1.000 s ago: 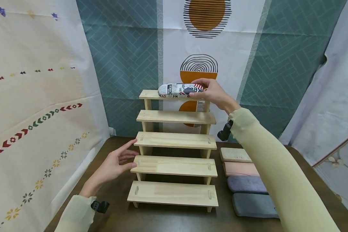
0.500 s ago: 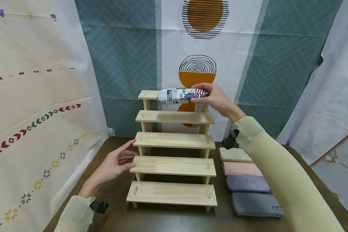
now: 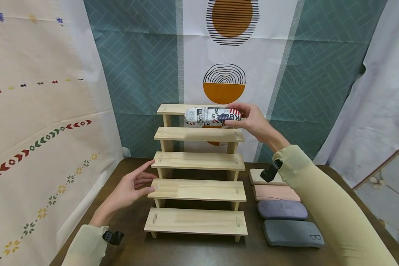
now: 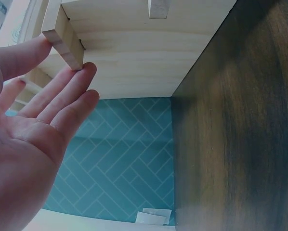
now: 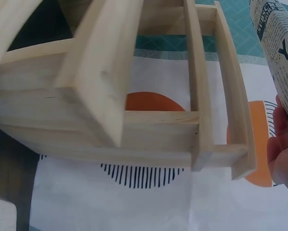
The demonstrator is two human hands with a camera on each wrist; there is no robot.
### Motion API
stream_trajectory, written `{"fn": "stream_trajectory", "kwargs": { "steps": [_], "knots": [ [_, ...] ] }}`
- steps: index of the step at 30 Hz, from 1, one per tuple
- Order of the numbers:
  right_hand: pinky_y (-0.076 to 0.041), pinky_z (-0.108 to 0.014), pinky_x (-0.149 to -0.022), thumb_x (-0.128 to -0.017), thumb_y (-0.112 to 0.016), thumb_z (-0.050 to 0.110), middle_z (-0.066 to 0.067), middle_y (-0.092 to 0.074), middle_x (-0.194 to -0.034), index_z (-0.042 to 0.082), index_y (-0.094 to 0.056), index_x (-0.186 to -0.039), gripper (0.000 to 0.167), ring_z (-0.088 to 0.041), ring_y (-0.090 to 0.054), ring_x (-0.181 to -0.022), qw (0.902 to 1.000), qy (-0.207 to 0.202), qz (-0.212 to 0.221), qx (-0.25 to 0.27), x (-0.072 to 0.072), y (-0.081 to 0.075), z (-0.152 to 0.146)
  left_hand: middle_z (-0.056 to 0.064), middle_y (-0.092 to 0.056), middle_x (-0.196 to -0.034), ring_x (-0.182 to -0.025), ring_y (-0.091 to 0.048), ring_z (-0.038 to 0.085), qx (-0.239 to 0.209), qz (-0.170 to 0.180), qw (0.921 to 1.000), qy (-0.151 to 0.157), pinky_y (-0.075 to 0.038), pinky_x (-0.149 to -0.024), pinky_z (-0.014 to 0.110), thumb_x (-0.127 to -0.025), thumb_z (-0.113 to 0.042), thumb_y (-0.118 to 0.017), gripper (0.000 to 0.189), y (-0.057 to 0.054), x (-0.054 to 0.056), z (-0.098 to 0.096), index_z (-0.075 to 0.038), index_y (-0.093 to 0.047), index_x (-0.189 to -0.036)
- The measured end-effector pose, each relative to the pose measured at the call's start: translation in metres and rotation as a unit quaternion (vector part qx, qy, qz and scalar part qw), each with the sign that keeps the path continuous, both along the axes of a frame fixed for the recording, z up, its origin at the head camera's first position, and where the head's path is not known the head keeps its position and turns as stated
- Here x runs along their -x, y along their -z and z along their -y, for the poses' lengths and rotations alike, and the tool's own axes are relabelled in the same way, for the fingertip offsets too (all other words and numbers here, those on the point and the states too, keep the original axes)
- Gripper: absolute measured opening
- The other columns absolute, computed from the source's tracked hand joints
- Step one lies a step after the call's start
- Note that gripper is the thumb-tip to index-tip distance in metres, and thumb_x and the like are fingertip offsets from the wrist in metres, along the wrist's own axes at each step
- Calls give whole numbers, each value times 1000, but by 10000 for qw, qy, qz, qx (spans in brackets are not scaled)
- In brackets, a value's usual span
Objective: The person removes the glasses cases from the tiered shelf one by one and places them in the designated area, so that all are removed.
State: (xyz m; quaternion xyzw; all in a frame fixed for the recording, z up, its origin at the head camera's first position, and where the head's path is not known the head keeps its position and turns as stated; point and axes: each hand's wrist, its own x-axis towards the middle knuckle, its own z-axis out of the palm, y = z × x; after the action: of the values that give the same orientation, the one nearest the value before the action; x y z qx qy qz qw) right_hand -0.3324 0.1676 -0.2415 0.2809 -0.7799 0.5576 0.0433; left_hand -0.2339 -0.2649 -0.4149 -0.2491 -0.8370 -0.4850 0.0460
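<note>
My right hand grips the right end of a newspaper-print glasses case, thumb in front and fingers behind. The case is held level in front of the top step of a pale wooden five-step display stand, overlapping that step in the head view. In the right wrist view, the case and part of the hand show at the right edge. My left hand is at the stand's left side. Its thumb and fingers pinch a step's end in the left wrist view, and its index finger reaches the step above.
On the dark wooden table, right of the stand, lie a grey glasses case, a purple case, a salmon-pink case and a cream case. Patterned cloth hangs behind, with more cloth on both sides.
My right hand has drawn the newspaper-print case off the top step, moving it toward me, down and slightly right. The left hand stays on the stand.
</note>
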Motion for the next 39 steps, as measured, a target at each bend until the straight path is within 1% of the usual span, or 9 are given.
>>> {"fn": "stream_trajectory", "kwargs": {
  "steps": [3,8,13,16,18,24,27,35,39],
  "knots": [
    [-53,-26,-85,-95,-78,6,-14,-63,-124,-2,-63,-138,46,-26,-57,-107,10000,-67,-46,-2,-5,6,-6,20,-68,-133,-121,-68,31,-30,12,10000,14,-50,-100,59,-92,-4,-82,90,0,1,0,-25,-35,-167],
    [-52,-26,-83,-95,-77,4,-15,-62,-123,-3,-62,-138,46,-27,-55,-106,10000,-56,-79,-20,-15,17,-17,18,-68,-133,-121,-68,31,-47,11,10000,41,-49,-100,60,-93,-4,-82,90,0,1,1,-26,-35,-167],
    [-53,-25,-83,-94,-77,2,-15,-60,-128,-3,-60,-140,49,-27,-54,-108,9999,26,-132,61,-28,28,-30,17,-69,-132,-121,-68,30,-3,-26,10000,19,-54,-100,44,-93,-5,-82,90,-1,1,1,-26,-35,-166],
    [-53,-24,-83,-93,-78,1,-13,-60,-128,-4,-61,-139,50,-26,-55,-108,9997,45,-195,150,-35,34,-38,17,-69,-132,-121,-68,30,23,-50,10000,13,-54,-99,35,-93,-6,-82,90,-2,1,1,-27,-35,-167],
    [-54,-25,-82,-92,-78,0,-13,-61,-127,-4,-61,-139,50,-26,-56,-107,9996,28,-211,201,-39,39,-45,18,-68,-132,-121,-68,30,18,-47,10000,27,-54,-99,34,-93,-6,-82,90,-2,1,1,-26,-35,-167],
    [-55,-24,-82,-93,-78,-2,-8,-63,-128,-3,-60,-140,51,-24,-58,-107,9995,89,-270,150,-51,52,-65,22,-67,-133,-121,-68,31,37,-20,10000,16,-54,-100,42,-93,-5,-82,90,-1,0,0,-25,-35,-167],
    [-55,-23,-82,-93,-77,-3,-7,-63,-128,-3,-60,-141,51,-22,-58,-107,9995,150,-264,117,-58,58,-77,23,-67,-133,-121,-68,31,40,-6,10000,5,-54,-100,42,-93,-6,-82,90,-1,-1,-1,-25,-35,-167],
    [-56,-24,-78,-92,-77,-6,-7,-64,-125,-1,-60,-142,52,-18,-61,-102,9993,247,-249,107,-75,71,-110,20,-68,-132,-121,-68,32,12,-22,10000,13,-53,-96,25,-93,-5,-82,90,-3,-2,-1,-24,-35,-167],
    [-56,-24,-78,-92,-76,-7,-8,-64,-124,-1,-59,-142,53,-18,-62,-101,9994,260,-185,112,-81,77,-125,21,-68,-131,-120,-68,33,-22,-64,10000,40,-56,-98,40,-93,-4,-82,90,-2,-1,-2,-23,-35,-167]
  ]
}}
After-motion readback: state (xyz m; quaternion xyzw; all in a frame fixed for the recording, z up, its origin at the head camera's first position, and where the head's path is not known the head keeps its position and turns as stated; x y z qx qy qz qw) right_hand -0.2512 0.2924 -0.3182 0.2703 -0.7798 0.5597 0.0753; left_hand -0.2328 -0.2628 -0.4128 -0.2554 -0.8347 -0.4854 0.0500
